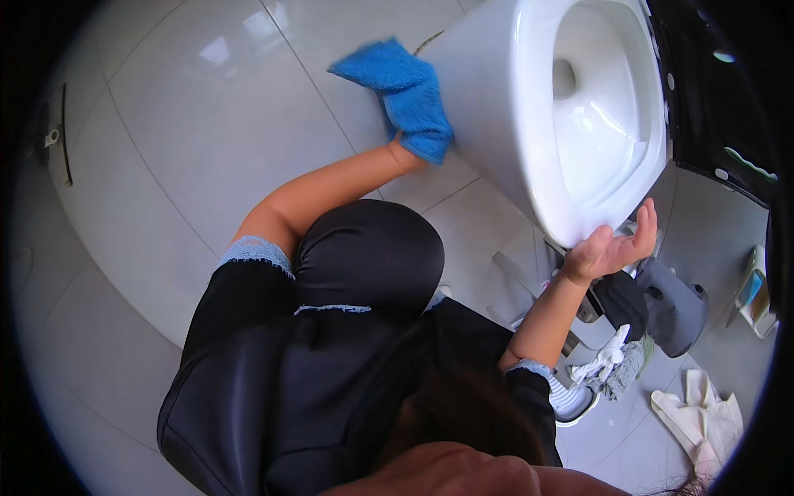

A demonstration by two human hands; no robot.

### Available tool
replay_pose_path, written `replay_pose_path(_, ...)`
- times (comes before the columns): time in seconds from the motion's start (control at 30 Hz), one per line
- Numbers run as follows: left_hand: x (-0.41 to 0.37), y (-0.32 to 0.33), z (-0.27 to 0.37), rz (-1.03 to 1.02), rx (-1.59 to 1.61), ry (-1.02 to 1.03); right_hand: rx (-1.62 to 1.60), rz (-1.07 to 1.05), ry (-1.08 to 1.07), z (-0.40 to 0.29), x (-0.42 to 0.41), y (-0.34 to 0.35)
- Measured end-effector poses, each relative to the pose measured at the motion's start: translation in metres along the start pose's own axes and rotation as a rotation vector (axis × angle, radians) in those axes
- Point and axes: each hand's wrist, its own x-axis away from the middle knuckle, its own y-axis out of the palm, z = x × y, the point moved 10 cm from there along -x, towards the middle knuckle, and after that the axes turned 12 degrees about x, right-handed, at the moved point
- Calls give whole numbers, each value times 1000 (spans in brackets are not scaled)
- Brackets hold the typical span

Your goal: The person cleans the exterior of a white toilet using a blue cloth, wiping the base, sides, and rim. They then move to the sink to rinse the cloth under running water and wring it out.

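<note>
A blue terry cloth [412,105] covers most of my left hand [407,154], whose fingers are hidden under it. Cloth and hand press against the lower outer side of a white ceramic toilet bowl [533,124], close to the floor. One corner of the cloth sticks out to the left. At the bowl's rounded end, my right hand [611,248] touches the outside edge with its thumb side. Its fingers are spread and it holds nothing. The inside of the bowl faces up, with its drain opening in sight.
My black-clad knee [372,260] is between my arms. A black panel [713,93] borders the toilet on the right. Below my right hand lie a grey plastic container [673,307], a mop [623,369] and a bucket [574,403]. A cream cloth [707,406] lies on the tiled floor [205,111].
</note>
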Motion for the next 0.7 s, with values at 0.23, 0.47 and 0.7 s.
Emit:
replay_pose_path(0.23,39,-4,-121,183,880,-891,-46,24,50,8,4,-5)
replay_pose_path(0.47,28,33,9,169,1350,-900,-25,12,-47,5,1,-6)
replay_pose_path(0.7,57,49,134,-305,1409,-883,0,71,-60,4,5,-16)
